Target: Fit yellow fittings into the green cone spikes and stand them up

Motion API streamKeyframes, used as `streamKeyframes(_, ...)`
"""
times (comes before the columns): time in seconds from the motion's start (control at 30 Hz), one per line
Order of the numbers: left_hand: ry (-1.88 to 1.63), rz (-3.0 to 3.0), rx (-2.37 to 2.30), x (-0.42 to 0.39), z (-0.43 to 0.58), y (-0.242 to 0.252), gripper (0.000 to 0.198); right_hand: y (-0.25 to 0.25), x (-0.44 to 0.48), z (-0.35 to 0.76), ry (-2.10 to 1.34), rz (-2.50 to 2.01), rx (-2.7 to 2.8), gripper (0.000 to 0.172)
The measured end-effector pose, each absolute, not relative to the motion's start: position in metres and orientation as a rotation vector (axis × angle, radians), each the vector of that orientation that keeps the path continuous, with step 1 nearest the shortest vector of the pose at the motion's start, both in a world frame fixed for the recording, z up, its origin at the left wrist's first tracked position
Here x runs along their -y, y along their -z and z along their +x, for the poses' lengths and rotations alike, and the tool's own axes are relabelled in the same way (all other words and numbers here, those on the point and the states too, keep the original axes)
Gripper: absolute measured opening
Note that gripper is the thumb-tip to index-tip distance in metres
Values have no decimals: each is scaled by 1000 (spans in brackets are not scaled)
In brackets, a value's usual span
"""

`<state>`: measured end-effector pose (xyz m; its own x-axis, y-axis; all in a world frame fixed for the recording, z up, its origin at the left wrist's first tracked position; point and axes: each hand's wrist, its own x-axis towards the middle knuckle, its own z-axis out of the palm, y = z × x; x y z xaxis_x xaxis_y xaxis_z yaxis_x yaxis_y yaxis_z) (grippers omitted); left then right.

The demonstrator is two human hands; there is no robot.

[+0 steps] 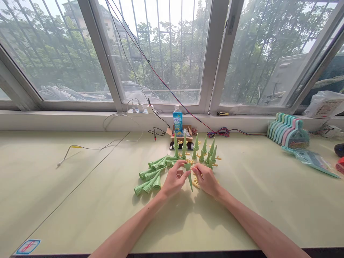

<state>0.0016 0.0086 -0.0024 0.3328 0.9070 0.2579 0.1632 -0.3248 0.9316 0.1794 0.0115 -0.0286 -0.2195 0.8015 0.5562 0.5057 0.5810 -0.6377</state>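
Observation:
My left hand [175, 179] is closed on a green plastic plant watering spike [190, 182], its wide collar up and its point down. My right hand [206, 178] pinches at the spike's collar from the right; what lies between its fingertips is too small and covered to make out. Left of my hands lies a heap of loose green spikes [150, 175]. Beyond and to the right, several spikes [203, 147] stand upright on their collars, with small yellow valves [218, 158] sticking out of their sides. More yellow valves [196, 183] lie between and beneath my hands.
Behind the spikes are a bottle of blue liquid [177, 121], a small cardboard box [189, 137] and a flat black object [172, 145]. A coiled cable [219, 133] lies near the sill. Pastel boards [291, 130] and a teal packet [311, 161] occupy the right. A grey cable [88, 147] crosses the left.

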Motion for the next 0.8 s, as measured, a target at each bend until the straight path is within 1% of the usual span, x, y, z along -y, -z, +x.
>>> streamKeyframes(0.8, -1093, 1757, -985, -8, 1, 1, 36, 26, -10, 179, -360, -1056, 1890, 33)
